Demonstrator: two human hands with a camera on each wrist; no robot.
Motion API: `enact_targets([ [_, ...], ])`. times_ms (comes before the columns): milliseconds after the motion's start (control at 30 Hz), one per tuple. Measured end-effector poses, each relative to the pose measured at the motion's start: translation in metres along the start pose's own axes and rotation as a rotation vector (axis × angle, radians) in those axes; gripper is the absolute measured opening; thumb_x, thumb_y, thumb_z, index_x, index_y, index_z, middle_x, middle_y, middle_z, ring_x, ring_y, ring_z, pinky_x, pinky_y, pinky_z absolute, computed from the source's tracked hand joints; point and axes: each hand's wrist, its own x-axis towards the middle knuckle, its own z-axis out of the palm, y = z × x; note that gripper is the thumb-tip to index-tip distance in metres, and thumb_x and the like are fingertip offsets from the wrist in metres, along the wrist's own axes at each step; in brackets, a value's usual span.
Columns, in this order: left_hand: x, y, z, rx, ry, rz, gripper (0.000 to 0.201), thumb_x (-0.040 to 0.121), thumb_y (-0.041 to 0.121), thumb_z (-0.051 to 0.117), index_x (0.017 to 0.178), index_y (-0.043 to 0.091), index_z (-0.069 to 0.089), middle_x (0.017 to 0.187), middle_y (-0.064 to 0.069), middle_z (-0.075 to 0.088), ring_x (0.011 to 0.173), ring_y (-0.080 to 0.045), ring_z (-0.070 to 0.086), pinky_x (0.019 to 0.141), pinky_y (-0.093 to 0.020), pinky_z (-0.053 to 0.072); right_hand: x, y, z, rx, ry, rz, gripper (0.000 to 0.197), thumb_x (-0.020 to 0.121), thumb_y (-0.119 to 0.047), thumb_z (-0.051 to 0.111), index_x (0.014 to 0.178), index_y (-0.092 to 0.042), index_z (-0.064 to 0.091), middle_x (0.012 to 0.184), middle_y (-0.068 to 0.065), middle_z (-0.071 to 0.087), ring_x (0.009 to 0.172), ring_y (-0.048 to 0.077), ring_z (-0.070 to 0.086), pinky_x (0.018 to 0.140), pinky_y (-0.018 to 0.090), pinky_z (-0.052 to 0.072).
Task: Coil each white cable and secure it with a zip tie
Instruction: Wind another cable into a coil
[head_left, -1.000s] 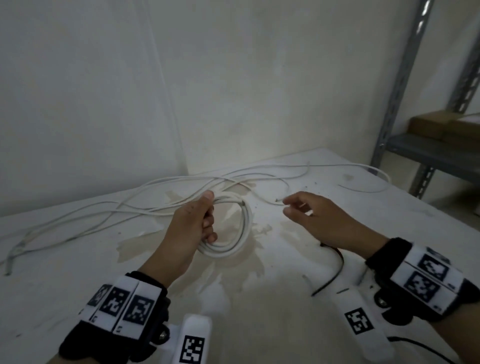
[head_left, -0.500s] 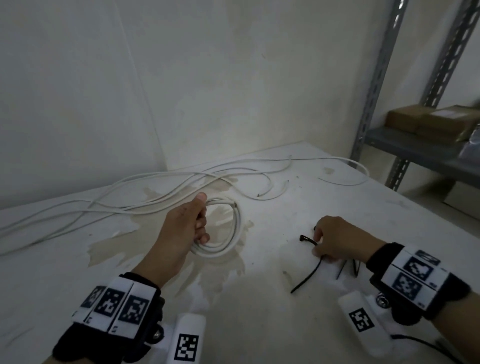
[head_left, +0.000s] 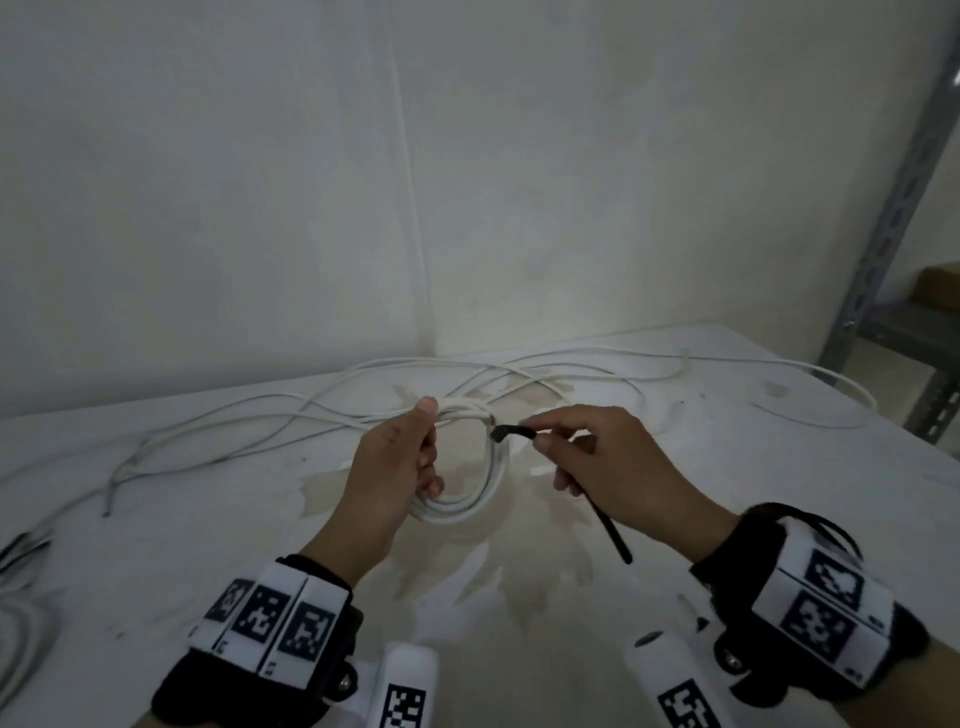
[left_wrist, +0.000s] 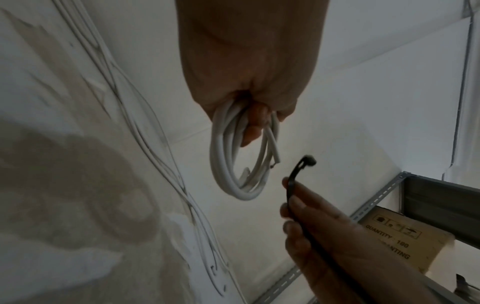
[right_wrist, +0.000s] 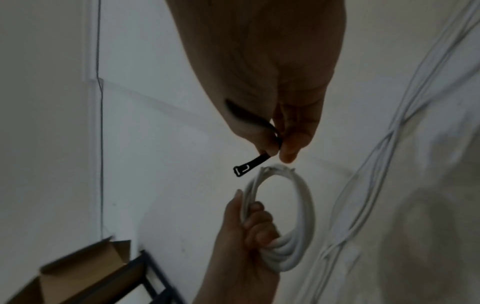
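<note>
My left hand (head_left: 402, 467) grips a small coil of white cable (head_left: 485, 486) and holds it upright above the table; the same coiled cable (left_wrist: 233, 164) hangs below the fist in the left wrist view and shows as a ring (right_wrist: 293, 216) in the right wrist view. My right hand (head_left: 587, 457) pinches a black zip tie (head_left: 519, 430) near its head, which points at the coil's top right, a short gap away. The tie's tail (head_left: 610, 530) trails down below the palm. In the right wrist view the zip tie head (right_wrist: 246, 168) sits just left of the coil's top.
Several loose white cables (head_left: 322, 410) sprawl across the stained white table (head_left: 519, 597) behind the hands, up to the wall. More cable lies at the far left edge (head_left: 21, 623). A metal shelf (head_left: 904, 332) with cardboard boxes stands to the right.
My right hand picked a black zip tie off the table at the right and brought it up to the coil. My left hand has kept its grip on the coil.
</note>
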Motion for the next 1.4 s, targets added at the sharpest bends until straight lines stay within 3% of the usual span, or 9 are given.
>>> enact_targets([
  [167, -0.003, 0.005, -0.027, 0.013, 0.112, 0.076, 0.039, 0.095, 0.028, 0.047, 0.061, 0.011, 0.039, 0.041, 0.009, 0.032, 0.035, -0.005, 0.030, 0.039, -0.019, 0.036, 0.011, -0.023, 0.049, 0.156, -0.051, 0.060, 0.036, 0.083, -0.002, 0.061, 0.116, -0.017, 0.057, 0.063, 0.004, 0.060, 0.050, 0.011, 0.064, 0.053, 0.021, 0.054],
  [333, -0.009, 0.005, -0.045, 0.081, 0.181, 0.184, 0.042, 0.095, 0.028, 0.045, 0.058, 0.012, 0.036, 0.039, 0.009, 0.036, 0.034, -0.004, 0.036, 0.047, -0.027, 0.036, 0.022, -0.036, 0.084, 0.219, 0.017, 0.105, 0.038, 0.077, 0.001, 0.062, 0.106, -0.015, 0.044, 0.054, 0.007, 0.057, 0.037, 0.014, 0.057, 0.040, 0.024, 0.048],
  [467, -0.017, 0.002, -0.050, 0.122, 0.150, 0.201, 0.040, 0.093, 0.028, 0.047, 0.058, 0.010, 0.043, 0.041, 0.007, 0.038, 0.036, -0.005, 0.039, 0.042, -0.021, 0.039, 0.026, -0.045, 0.099, 0.350, 0.101, 0.059, 0.032, 0.079, -0.002, 0.064, 0.090, -0.020, 0.039, 0.057, 0.005, 0.056, 0.035, 0.012, 0.056, 0.037, 0.021, 0.043],
  [567, -0.018, 0.002, -0.056, 0.079, 0.131, 0.168, 0.027, 0.093, 0.025, 0.048, 0.075, 0.008, 0.057, 0.039, 0.008, 0.039, 0.037, -0.005, 0.038, 0.041, -0.019, 0.039, 0.025, -0.050, 0.104, 0.449, 0.095, 0.037, 0.032, 0.080, -0.004, 0.066, 0.083, -0.019, 0.038, 0.057, 0.005, 0.059, 0.039, 0.016, 0.059, 0.039, 0.020, 0.044],
  [667, -0.018, 0.009, -0.062, -0.011, 0.081, 0.146, 0.016, 0.094, 0.020, 0.048, 0.102, 0.024, 0.062, 0.041, 0.010, 0.036, 0.038, -0.004, 0.035, 0.040, -0.019, 0.038, 0.023, -0.049, 0.105, 0.517, 0.095, 0.028, 0.032, 0.079, 0.001, 0.066, 0.077, -0.013, 0.038, 0.060, 0.011, 0.058, 0.039, 0.018, 0.058, 0.040, 0.023, 0.046],
  [767, -0.018, 0.013, -0.065, -0.026, 0.043, 0.147, 0.023, 0.094, 0.017, 0.047, 0.097, 0.029, 0.066, 0.043, 0.009, 0.032, 0.038, -0.005, 0.031, 0.040, -0.018, 0.036, 0.021, -0.050, 0.104, 0.545, 0.058, 0.006, 0.030, 0.077, 0.003, 0.068, 0.071, -0.008, 0.041, 0.062, 0.017, 0.057, 0.040, 0.019, 0.057, 0.041, 0.024, 0.049],
  [967, -0.018, 0.013, -0.070, -0.108, 0.069, 0.095, 0.018, 0.093, 0.015, 0.048, 0.093, 0.018, 0.065, 0.045, 0.005, 0.031, 0.038, -0.006, 0.030, 0.040, -0.020, 0.036, 0.020, -0.046, 0.102, 0.489, -0.052, -0.054, 0.021, 0.074, 0.003, 0.072, 0.068, -0.008, 0.054, 0.052, 0.002, 0.061, 0.048, 0.018, 0.062, 0.049, 0.024, 0.052],
  [1167, -0.018, 0.012, -0.070, -0.115, 0.027, 0.084, 0.023, 0.094, 0.015, 0.046, 0.098, 0.015, 0.068, 0.046, 0.005, 0.029, 0.038, -0.006, 0.029, 0.040, -0.019, 0.036, 0.019, -0.048, 0.097, 0.460, -0.081, -0.085, 0.023, 0.073, 0.006, 0.071, 0.063, -0.008, 0.056, 0.053, 0.011, 0.062, 0.049, 0.021, 0.062, 0.049, 0.024, 0.052],
  [1400, -0.014, 0.014, -0.074, -0.195, 0.130, 0.095, 0.022, 0.094, 0.019, 0.047, 0.098, 0.015, 0.068, 0.046, 0.008, 0.028, 0.038, -0.006, 0.026, 0.040, -0.019, 0.033, 0.015, -0.043, 0.094, 0.381, -0.309, -0.162, 0.034, 0.088, 0.007, 0.050, 0.084, -0.022, 0.068, 0.077, -0.004, 0.071, 0.071, 0.010, 0.069, 0.070, 0.022, 0.054],
])
